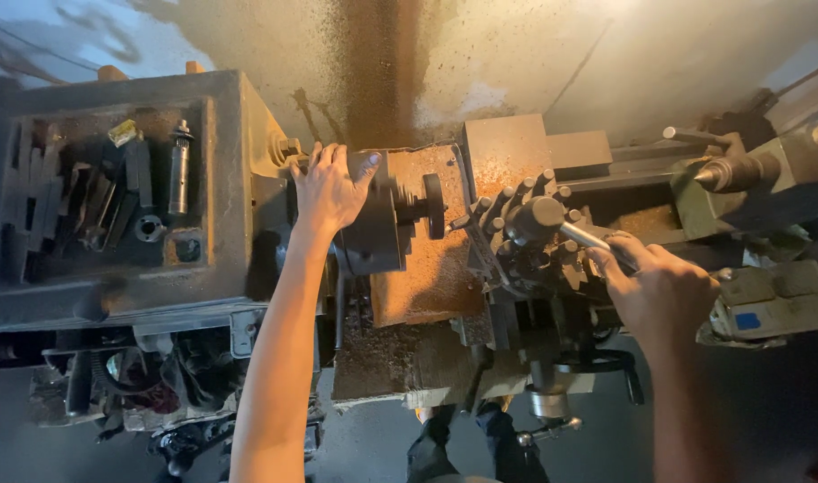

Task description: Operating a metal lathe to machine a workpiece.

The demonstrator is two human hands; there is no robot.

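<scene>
Rust-speckled grey lathe [114,98], blue-patched block [775,304]

A rough, stained plaster wall [516,54] rises behind the machine, a dark rusty streak [378,72] running down it. Below lies a grey concrete floor [364,447], dimly lit.
</scene>
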